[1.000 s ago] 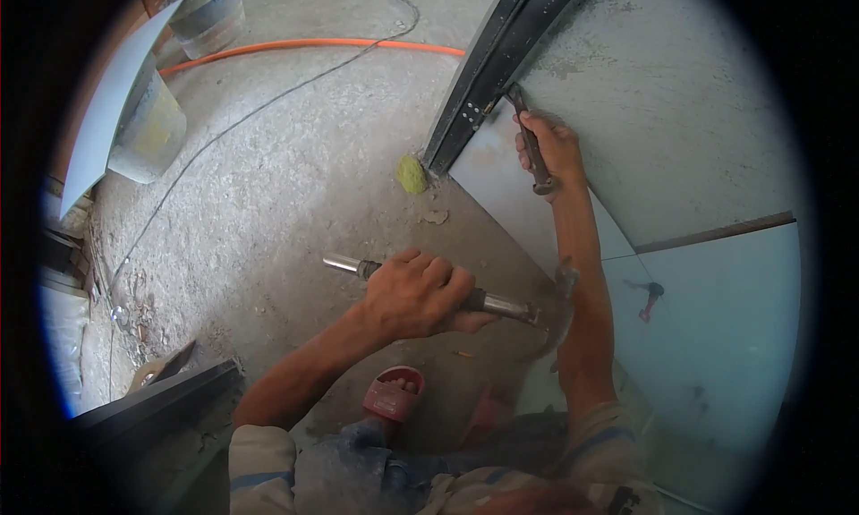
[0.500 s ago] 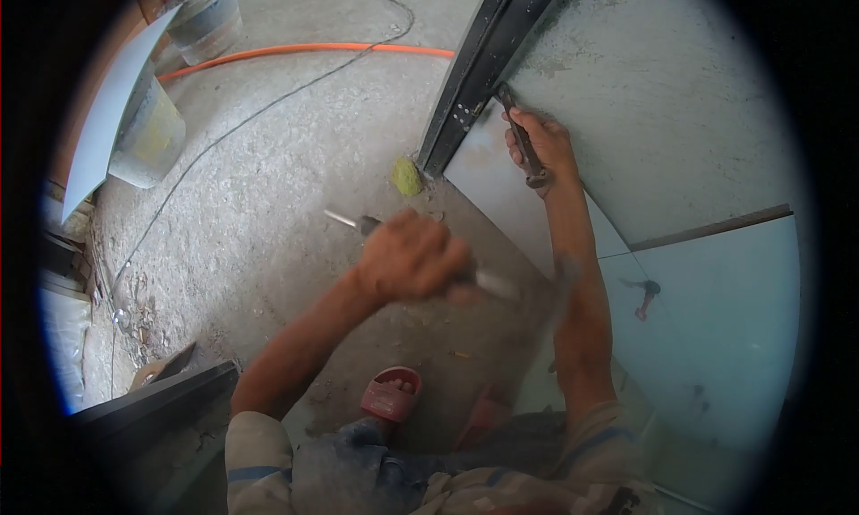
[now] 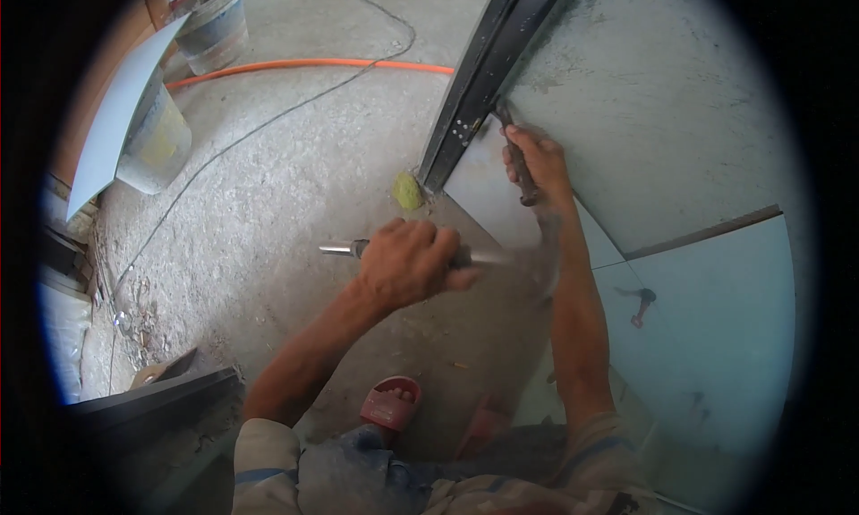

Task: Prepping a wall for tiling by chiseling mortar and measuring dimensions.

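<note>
My left hand (image 3: 410, 260) is closed round the grip of a hammer (image 3: 338, 247), held level over the floor. Its bright metal butt sticks out on the left; the head side is smeared by motion near my right forearm. Farther off on the right, my right hand (image 3: 541, 161) grips a dark metal chisel (image 3: 528, 195). The chisel's far tip meets the black metal frame (image 3: 483, 76), and its blunt end points back toward me. Below that hand lies a pale panel (image 3: 492, 188) against the frame's foot.
A yellow-green lump (image 3: 407, 191) sits by the frame's foot. An orange hose (image 3: 313, 63) and dark cable (image 3: 259, 126) cross the rough concrete floor. Buckets (image 3: 157, 153) and a leaning white sheet (image 3: 116, 121) stand left. A bluish glossy sheet (image 3: 707, 300) lies right; my pink slipper (image 3: 391, 403) is below.
The hammer has swung to nearly level, its head side moving up toward the chisel's blunt end. My right hand still presses the chisel to the frame; the view has shifted slightly.
</note>
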